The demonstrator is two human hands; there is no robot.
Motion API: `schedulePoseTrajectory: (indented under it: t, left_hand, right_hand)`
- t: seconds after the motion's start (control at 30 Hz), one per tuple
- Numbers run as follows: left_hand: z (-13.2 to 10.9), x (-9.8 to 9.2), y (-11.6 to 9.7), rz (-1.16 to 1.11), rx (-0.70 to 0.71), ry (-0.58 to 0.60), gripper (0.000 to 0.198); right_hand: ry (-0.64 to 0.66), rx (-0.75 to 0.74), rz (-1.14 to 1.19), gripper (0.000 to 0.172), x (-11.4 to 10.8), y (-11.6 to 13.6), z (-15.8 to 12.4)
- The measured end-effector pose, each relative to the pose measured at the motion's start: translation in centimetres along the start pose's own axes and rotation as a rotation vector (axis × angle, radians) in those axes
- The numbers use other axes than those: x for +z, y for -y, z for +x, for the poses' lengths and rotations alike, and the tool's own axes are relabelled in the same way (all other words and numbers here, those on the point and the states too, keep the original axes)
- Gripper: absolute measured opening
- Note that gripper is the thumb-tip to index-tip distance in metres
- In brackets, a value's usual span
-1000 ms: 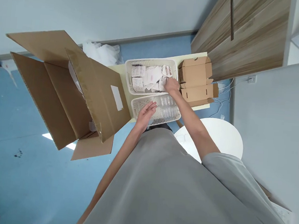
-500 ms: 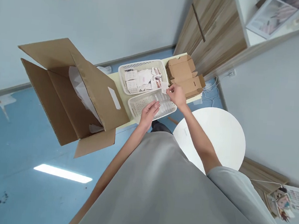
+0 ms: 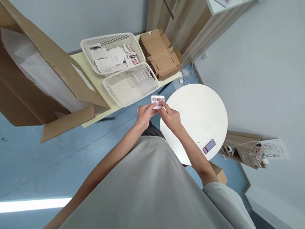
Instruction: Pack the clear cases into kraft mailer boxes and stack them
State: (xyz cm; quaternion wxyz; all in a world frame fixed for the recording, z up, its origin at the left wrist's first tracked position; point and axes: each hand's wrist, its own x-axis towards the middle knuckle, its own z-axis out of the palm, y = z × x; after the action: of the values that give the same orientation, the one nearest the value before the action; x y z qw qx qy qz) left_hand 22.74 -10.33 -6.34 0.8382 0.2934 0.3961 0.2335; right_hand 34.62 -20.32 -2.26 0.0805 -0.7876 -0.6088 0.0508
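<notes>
A small white card with printed patterns [image 3: 158, 100] is held between both hands, in front of my body. My left hand [image 3: 145, 115] grips its lower left side, and my right hand [image 3: 170, 117] has its fingers on the lower right part. Beyond them, a white basket [image 3: 106, 95] holds clear plastic pieces and stands at the near edge of the pale yellow table [image 3: 87, 122]. Behind it, another white basket [image 3: 86, 52] contains several printed packets and cards.
Flat brown boxes [image 3: 158, 54] are stacked right of the baskets. A large open carton [image 3: 64, 77] stands at the left with white wrapping inside. The round white table [image 3: 198, 115] at the right carries a phone [image 3: 209, 146].
Both hands have drawn back from over the near basket towards my body and come together on the card. The view has turned to the right, showing more of the round table.
</notes>
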Motion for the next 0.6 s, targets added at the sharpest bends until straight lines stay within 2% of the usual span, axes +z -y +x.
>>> schedulePoseTrajectory:
  t: [0.17, 0.23, 0.43, 0.6]
  left_hand:
    - [-2.2, 0.7, 2.4, 0.058, 0.027, 0.168, 0.059]
    - [-3.1, 1.0, 2.9, 0.091, 0.031, 0.232, 0.064]
    - [-5.3, 1.9, 3.8, 0.162, 0.053, 0.297, 0.065]
    - [-6.5, 2.1, 3.7, 0.180, 0.063, 0.301, 0.061]
  right_hand:
    - [-0.280, 0.356, 0.212, 0.038, -1.3, 0.6, -4.9]
    - [-0.351, 0.453, 0.327, 0.039, -1.7, 0.9, -6.3]
    - [-0.398, 0.601, 0.588, 0.030, -2.1, 1.7, -8.5]
    - [-0.390, 0.660, 0.716, 0.034, -2.4, 2.1, -9.5]
